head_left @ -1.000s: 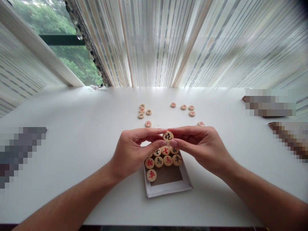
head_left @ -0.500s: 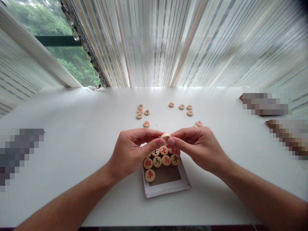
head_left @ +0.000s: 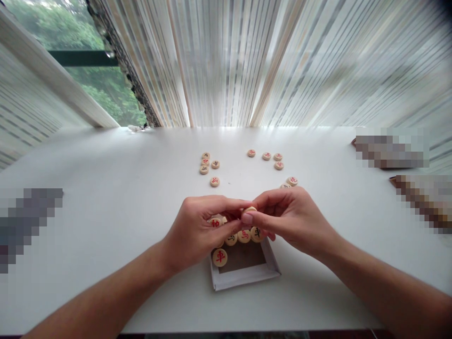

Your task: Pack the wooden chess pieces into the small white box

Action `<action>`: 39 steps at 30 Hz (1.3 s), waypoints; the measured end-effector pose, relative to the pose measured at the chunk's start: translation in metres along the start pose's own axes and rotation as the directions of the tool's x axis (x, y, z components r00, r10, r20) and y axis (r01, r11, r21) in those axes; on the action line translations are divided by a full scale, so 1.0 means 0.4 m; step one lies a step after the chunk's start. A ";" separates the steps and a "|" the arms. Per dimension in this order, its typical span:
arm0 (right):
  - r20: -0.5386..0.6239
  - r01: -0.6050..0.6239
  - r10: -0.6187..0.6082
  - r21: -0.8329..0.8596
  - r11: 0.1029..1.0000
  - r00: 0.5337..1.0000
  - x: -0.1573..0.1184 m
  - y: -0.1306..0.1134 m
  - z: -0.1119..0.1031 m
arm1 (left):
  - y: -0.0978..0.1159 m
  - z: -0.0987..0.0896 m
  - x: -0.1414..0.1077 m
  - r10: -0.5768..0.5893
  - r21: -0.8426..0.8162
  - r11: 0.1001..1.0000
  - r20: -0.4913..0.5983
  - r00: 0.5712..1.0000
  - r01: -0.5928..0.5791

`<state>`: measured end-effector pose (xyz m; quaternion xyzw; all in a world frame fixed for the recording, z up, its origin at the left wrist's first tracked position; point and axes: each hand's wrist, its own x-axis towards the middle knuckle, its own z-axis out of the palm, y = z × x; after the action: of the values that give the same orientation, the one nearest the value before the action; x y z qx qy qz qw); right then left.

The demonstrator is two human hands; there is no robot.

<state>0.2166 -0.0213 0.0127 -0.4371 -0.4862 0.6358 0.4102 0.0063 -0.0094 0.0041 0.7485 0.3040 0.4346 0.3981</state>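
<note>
Above a shallow white box (head_left: pixel 247 278), my right hand (head_left: pixel 294 216) pinches a round wooden piece (head_left: pixel 250 210) between thumb and fingers. My left hand (head_left: pixel 201 230) touches the same piece from the other side with its fingertips. Inside the box lie several round pieces in rows, marked in red or black. A red-marked piece (head_left: pixel 220 257) sits alone in the row nearest me, with brown box floor to its right. Both hands cover part of the upper rows.
Loose pieces lie farther back on the white table (head_left: pixel 106 197): a group at the left (head_left: pixel 204 169), others at the right (head_left: pixel 278 165), and two near my right hand (head_left: pixel 292 181). Blurred-out objects stand at both sides. Striped curtains (head_left: pixel 219 61) hang behind.
Both hands have moved slightly lower and to the right with the piece, which is now tilted differently. My left hand covers more of the box's middle row.
</note>
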 end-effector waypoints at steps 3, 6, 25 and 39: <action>0.013 0.023 -0.023 -0.040 0.999 1.000 -0.002 -0.002 -0.001 | 0.002 -0.001 0.002 0.035 0.010 0.999 0.019 0.999 -0.035; 0.045 0.042 -0.039 -0.052 0.998 0.998 -0.001 -0.002 -0.004 | -0.002 -0.005 0.002 0.006 -0.034 0.999 0.026 1.000 -0.005; 0.074 -0.046 0.043 0.042 0.998 0.996 0.005 0.007 -0.006 | 0.003 0.010 -0.002 -0.212 -0.344 0.916 0.029 0.977 0.208; 0.133 0.039 -0.024 -0.114 0.993 0.991 -0.006 0.001 -0.011 | 0.009 0.005 -0.003 -0.135 -0.249 0.958 0.055 0.989 0.145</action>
<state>0.2214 -0.0225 0.0120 -0.4096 -0.5552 0.6274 0.3610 0.0079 -0.0129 0.0062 0.6764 0.2911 0.4265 0.5252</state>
